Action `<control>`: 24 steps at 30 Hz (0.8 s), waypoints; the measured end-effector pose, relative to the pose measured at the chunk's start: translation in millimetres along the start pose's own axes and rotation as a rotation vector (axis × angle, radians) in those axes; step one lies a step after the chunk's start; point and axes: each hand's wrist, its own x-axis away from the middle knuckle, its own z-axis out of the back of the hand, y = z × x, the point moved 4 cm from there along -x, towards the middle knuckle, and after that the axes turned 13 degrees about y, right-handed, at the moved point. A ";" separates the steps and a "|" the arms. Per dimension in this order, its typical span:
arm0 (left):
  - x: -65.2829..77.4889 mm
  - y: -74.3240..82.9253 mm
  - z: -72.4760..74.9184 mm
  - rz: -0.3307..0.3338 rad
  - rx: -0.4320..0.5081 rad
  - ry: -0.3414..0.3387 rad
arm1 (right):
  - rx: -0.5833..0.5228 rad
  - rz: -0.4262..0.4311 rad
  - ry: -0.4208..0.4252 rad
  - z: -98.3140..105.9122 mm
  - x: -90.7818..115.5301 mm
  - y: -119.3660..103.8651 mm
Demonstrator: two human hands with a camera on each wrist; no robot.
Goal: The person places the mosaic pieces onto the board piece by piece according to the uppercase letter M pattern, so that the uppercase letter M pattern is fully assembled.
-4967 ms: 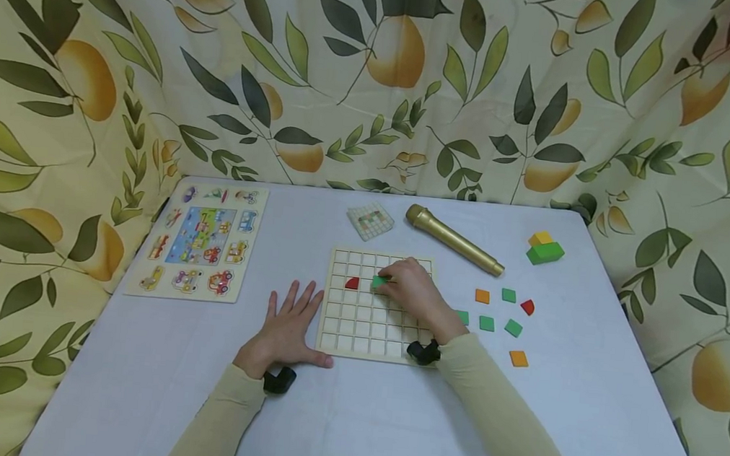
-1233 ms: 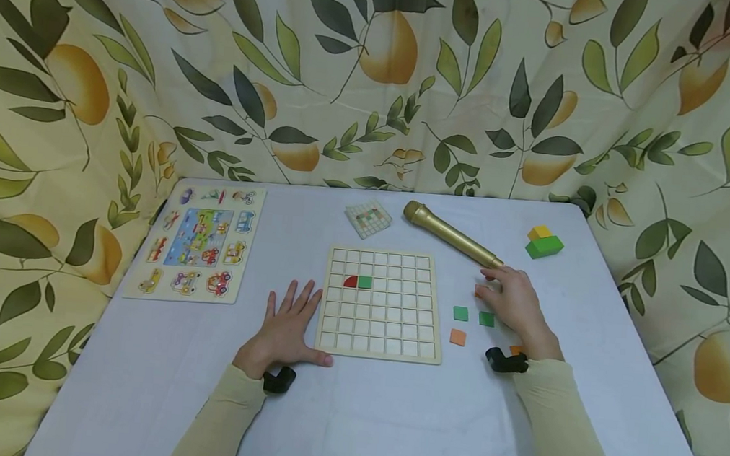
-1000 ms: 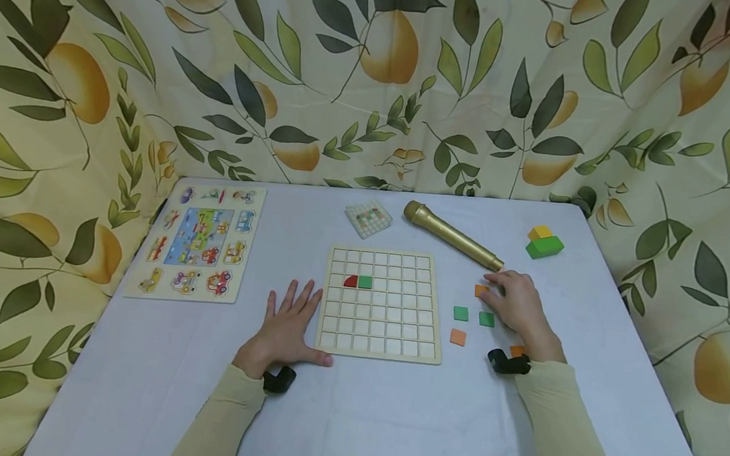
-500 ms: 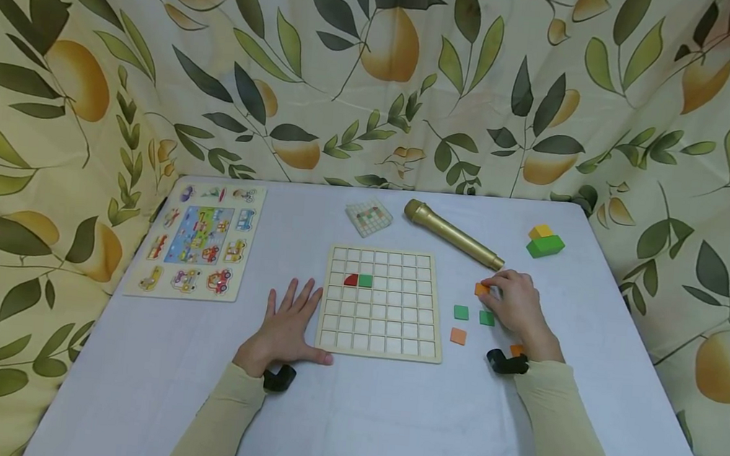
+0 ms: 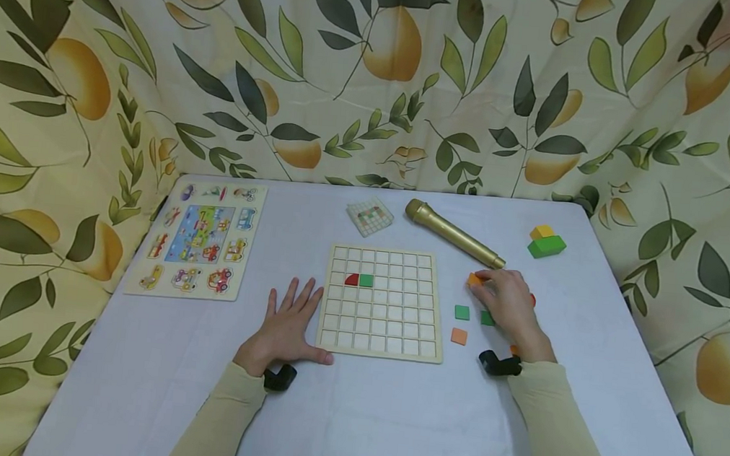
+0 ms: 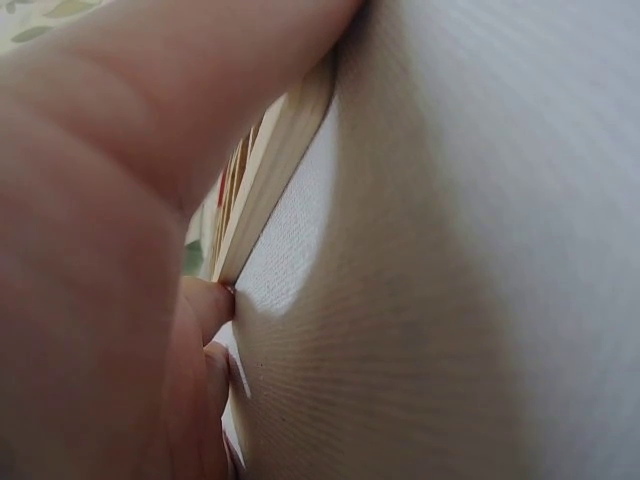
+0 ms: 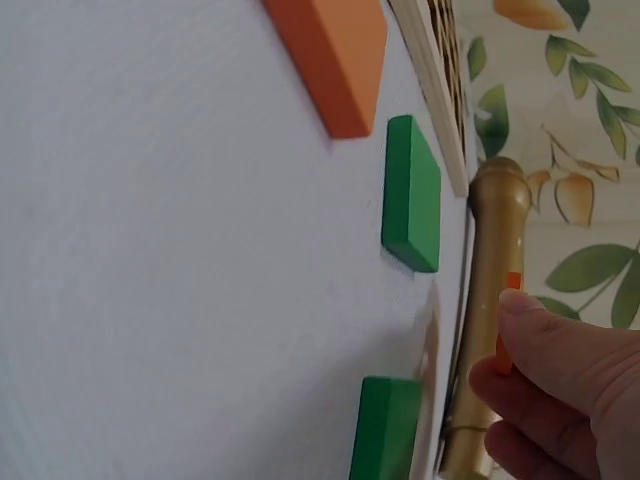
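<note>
My right hand (image 5: 509,307) pinches a small orange square tile (image 5: 475,280) between thumb and fingertips, right of the board and just below the gold microphone (image 5: 456,234). In the right wrist view the orange tile (image 7: 505,345) shows past the thumb. My left hand (image 5: 287,326) lies flat with fingers spread at the left edge of the wooden grid board (image 5: 389,324); its thumb is near the lower left corner. A red quarter-round tile (image 5: 352,280) and a green square tile (image 5: 366,280) sit side by side in the grid's second row.
Loose tiles lie right of the board: a green tile (image 5: 462,312), an orange tile (image 5: 459,336), and others partly behind the right hand. A patterned card (image 5: 369,217) lies behind the board. Green and yellow blocks (image 5: 546,247) stand back right; a picture puzzle (image 5: 138,284) lies left.
A green tile now sits in the grid beside the red one. My right hand has gone from the board to the loose tiles and picked up an orange one. The left hand stays put.
</note>
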 end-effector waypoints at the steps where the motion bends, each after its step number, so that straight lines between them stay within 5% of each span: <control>1: -0.1 0.1 0.1 0.000 -0.002 -0.002 | -0.013 0.000 0.002 -0.5 -0.8 -1.8; 24: 0.6 0.2 -0.5 -0.009 -0.004 0.010 | -0.113 0.194 -0.025 -18.9 -4.9 -58.7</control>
